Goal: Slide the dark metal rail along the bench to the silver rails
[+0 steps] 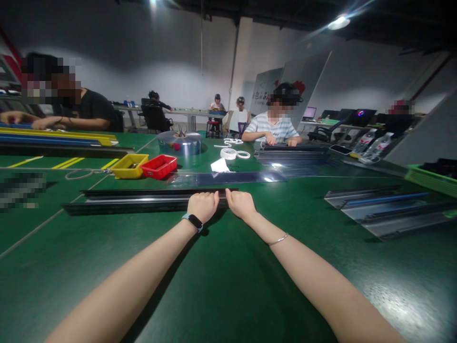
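Observation:
A long black channel-shaped profile (135,201) lies crosswise on the green table, a shiny pale strip running along its inside. My left hand (203,207), with a watch on its wrist, is closed around the profile near its right end. At that end, my right hand (242,204) is closed too, its thumb against the profile's tip. The two hands are almost touching. The undersides of my fingers are hidden, so any small piece between them does not show.
Beyond the profile stand a yellow bin (130,166), a red bin (159,166) and a roll of clear film (180,143). A clear strip (243,178) lies behind my hands. More profiles (389,209) rest at right. Co-workers sit across the table and at left.

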`<control>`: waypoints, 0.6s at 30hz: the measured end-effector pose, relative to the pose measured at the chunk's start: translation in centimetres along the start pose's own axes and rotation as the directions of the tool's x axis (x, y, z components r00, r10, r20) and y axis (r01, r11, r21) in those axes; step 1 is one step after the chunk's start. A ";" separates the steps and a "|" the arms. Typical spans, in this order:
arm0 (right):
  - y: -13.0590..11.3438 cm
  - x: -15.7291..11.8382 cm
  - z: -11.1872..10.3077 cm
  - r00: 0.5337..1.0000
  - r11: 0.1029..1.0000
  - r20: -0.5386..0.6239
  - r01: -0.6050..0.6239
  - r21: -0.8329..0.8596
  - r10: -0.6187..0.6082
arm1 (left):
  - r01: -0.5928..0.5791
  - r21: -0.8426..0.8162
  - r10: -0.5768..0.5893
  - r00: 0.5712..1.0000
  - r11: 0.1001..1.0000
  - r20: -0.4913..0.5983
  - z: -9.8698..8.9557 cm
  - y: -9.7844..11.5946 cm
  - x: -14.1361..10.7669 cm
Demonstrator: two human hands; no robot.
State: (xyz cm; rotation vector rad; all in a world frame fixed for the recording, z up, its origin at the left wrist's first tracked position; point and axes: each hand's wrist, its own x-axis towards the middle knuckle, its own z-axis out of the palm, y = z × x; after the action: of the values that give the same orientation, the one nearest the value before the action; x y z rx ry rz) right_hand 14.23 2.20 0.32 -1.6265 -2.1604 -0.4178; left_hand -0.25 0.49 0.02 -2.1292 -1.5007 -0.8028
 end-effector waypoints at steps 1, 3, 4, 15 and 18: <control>0.0 0.0 0.0 1.000 1.000 -0.001 0.000 0.001 0.000 | -0.001 0.007 0.001 1.000 1.000 0.003 0.0 0.0 0.0; 0.0 0.0 0.0 1.000 1.000 0.003 -0.004 0.002 0.004 | -0.007 0.025 0.007 1.000 1.000 0.011 0.1 0.0 0.0; 0.0 0.0 0.0 1.000 1.000 0.009 -0.005 0.000 0.005 | -0.013 0.031 0.012 1.000 0.999 0.015 0.1 0.0 0.0; -0.2 0.1 -0.7 0.994 1.000 0.107 -0.001 -0.031 0.004 | 0.002 0.051 -0.003 1.000 0.999 0.020 0.1 0.1 0.0; -0.2 0.0 -0.8 0.994 0.999 0.105 0.010 -0.032 -0.007 | -0.020 0.063 0.017 0.999 0.998 0.047 0.2 0.0 0.1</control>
State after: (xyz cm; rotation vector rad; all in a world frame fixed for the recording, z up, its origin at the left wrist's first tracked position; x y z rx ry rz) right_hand 14.12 1.76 0.97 -1.6924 -2.2484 -0.3792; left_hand -0.20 0.68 -0.10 -2.1258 -1.5067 -0.6942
